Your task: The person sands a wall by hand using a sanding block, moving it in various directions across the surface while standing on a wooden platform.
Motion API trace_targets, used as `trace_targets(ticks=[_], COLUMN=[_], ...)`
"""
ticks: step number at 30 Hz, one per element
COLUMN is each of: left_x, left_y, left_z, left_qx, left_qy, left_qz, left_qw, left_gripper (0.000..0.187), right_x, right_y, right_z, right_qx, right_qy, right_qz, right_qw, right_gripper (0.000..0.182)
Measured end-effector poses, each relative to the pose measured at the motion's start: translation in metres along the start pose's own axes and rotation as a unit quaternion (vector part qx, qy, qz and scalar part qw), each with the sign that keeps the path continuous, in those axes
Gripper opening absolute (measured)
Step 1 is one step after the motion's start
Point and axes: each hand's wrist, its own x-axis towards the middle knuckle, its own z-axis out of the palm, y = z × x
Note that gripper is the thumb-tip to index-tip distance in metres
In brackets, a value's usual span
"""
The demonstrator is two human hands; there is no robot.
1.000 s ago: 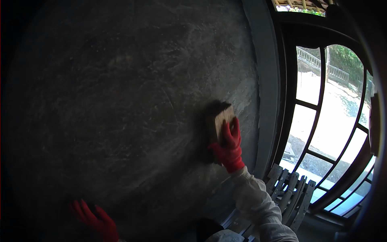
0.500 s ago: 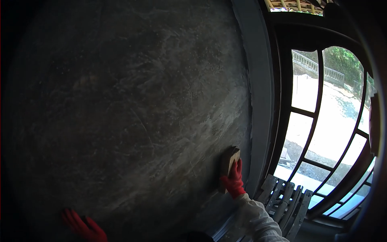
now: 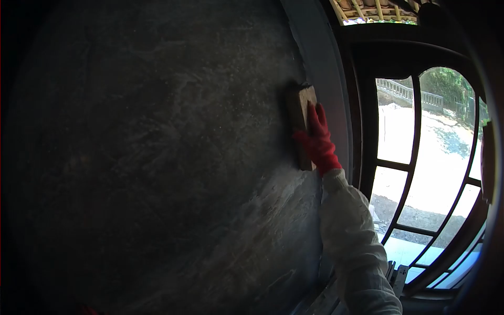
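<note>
My right hand (image 3: 319, 140), in a red glove, is closed around a wooden block (image 3: 306, 107). The block stands upright with its face against the dark grey plastered wall (image 3: 210, 131), close to the wall's right edge. Fingers lie along the block's outer side, and the side toward the wall is hidden. Of my left hand (image 3: 88, 310), only a dim red patch shows at the bottom left, low by the wall. Its fingers cannot be made out.
A smooth grey vertical strip (image 3: 325, 68) borders the wall on the right. Beyond it stands a dark-framed window (image 3: 415, 152) with bright ground outside. Part of a slatted wooden piece (image 3: 400, 278) shows below, beside my pale sleeve (image 3: 352, 236).
My right hand has slid the wooden block up the wall along its right edge. My left hand has dropped almost out of sight at the bottom, and the view has shifted slightly.
</note>
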Motion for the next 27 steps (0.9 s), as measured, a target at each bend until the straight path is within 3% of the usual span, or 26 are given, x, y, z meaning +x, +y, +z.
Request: trace_targets(ticks=[2, 5, 8, 11, 12, 14, 15, 18, 20, 23, 25, 27], left_x=[-0.001, -0.004, -0.002, -0.002, -0.002, -0.005, -0.007, -0.011, -0.012, -0.016, -0.021, -0.019], left_y=[0.002, 0.001, 0.003, 0.004, 0.004, 0.003, 0.003, 0.002, 0.005, 0.001, 0.0, 0.0], left_z=[-0.002, 0.0, -0.002, -0.003, -0.003, 0.001, 0.001, 0.003, 0.006, 0.008, 0.008, 0.006], left_qx=[0.031, 0.064, 0.053, 0.063, 0.062, 0.05, 0.052, 0.064, 0.049, 0.06, 0.068, 0.079], left_qy=[-0.02, -0.026, -0.047, -0.054, -0.053, -0.053, -0.054, -0.053, -0.042, -0.067, -0.084, -0.093], left_qz=[-0.019, -0.009, -0.015, -0.018, -0.014, -0.033, -0.032, -0.012, -0.037, -0.046, -0.058, -0.069], left_qw=[0.999, 0.998, 0.997, 0.996, 0.997, 0.997, 0.997, 0.996, 0.997, 0.995, 0.992, 0.99], left_gripper=[0.051, 0.05, 0.051, 0.052, 0.052, 0.053, 0.053, 0.054, 0.054, 0.053, 0.053, 0.053], right_x=[-0.056, -0.202, -0.301, -0.264, -0.23, -0.134, -0.085, 0.026, 0.042, 0.006, -0.103, -0.198], right_y=[0.039, 0.104, 0.112, 0.104, 0.099, 0.084, 0.072, 0.031, 0.023, 0.046, 0.107, 0.131], right_z=[0.0, -0.006, -0.029, -0.028, -0.024, -0.016, -0.013, -0.009, -0.008, -0.006, -0.007, -0.016], right_qx=[-0.02, -0.091, -0.052, -0.035, -0.038, -0.054, -0.039, 0.03, 0.033, 0.021, -0.043, -0.061], right_qy=[0.013, -0.018, -0.092, -0.079, -0.069, -0.017, -0.005, 0.0, 0.003, 0.017, 0.017, -0.033], right_qz=[-0.023, 0.112, 0.231, 0.187, 0.14, -0.059, -0.093, -0.001, 0.009, -0.029, 0.03, 0.154], right_qw=[0.999, 0.989, 0.967, 0.979, 0.987, 0.997, 0.995, 1.0, 0.999, 0.999, 0.998, 0.986], right_gripper=[0.091, 0.098, 0.096, 0.093, 0.092, 0.093, 0.092, 0.087, 0.087, 0.089, 0.093, 0.094])
